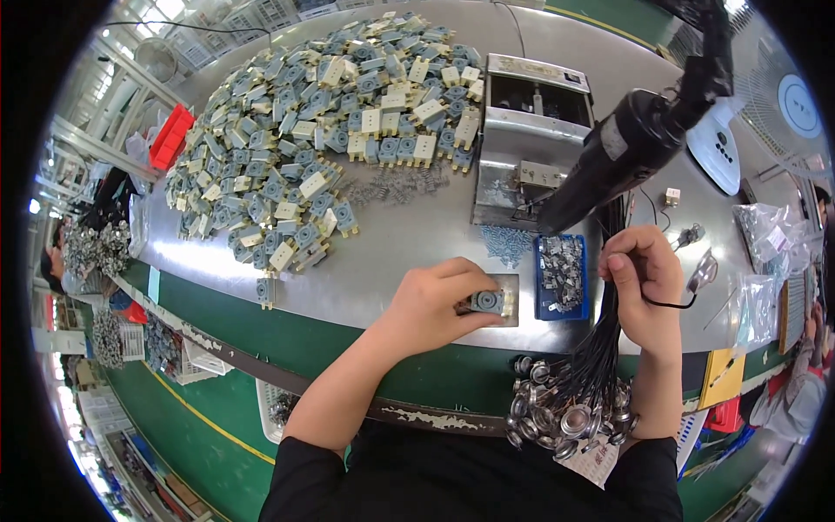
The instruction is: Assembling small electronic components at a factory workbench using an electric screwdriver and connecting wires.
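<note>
My left hand (439,304) is closed around a small grey block with a round centre (487,301). It holds the block over a pale rectangular plate (511,315) on the metal table. My right hand (645,278) is raised, thumb and fingers pinched on a thin black wire (670,304). From that hand the wire curves right to a shiny metal cap (703,271). Below and left of this hand, a bundle of black wires (600,344) hangs over the table edge, ending in several round metal caps (574,419).
A large heap of grey and cream blocks (348,96) covers the far left, with loose springs (391,185) beside it. Blue screws (507,245) lie near a blue tray (584,300) of small metal parts. A black cylindrical tool (609,152) hangs beside a metal machine (509,130).
</note>
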Demonstrator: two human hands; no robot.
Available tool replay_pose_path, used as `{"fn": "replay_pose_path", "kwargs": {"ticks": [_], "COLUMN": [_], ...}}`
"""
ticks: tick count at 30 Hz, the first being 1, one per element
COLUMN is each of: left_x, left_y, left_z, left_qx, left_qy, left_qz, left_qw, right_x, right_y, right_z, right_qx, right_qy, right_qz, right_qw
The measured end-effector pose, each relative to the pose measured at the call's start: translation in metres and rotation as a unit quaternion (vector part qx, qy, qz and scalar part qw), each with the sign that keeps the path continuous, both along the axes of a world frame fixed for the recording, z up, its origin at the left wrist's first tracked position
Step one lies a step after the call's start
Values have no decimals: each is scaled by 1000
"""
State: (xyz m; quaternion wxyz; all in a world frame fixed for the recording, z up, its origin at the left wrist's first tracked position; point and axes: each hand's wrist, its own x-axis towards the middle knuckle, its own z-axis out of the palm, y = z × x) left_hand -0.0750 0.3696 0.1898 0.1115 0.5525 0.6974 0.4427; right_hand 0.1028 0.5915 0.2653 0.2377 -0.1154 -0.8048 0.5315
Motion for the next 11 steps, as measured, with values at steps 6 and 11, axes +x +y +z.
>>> {"fn": "replay_pose_path", "kwargs": {"ticks": [6,11], "left_x": [1,-1], "left_y": [4,-5], "left_z": [3,4], "left_qx": [-26,-31], "left_qy": [-120,-91], "left_qz": [22,8], "left_qw": [992,995], "right_x": [3,6], "right_y": [1,8], "right_z": [-1,-2], "right_qx": [-13,65], "right_qy": [-43,-69], "right_qz": [10,75], "right_qw": [999,993]}}
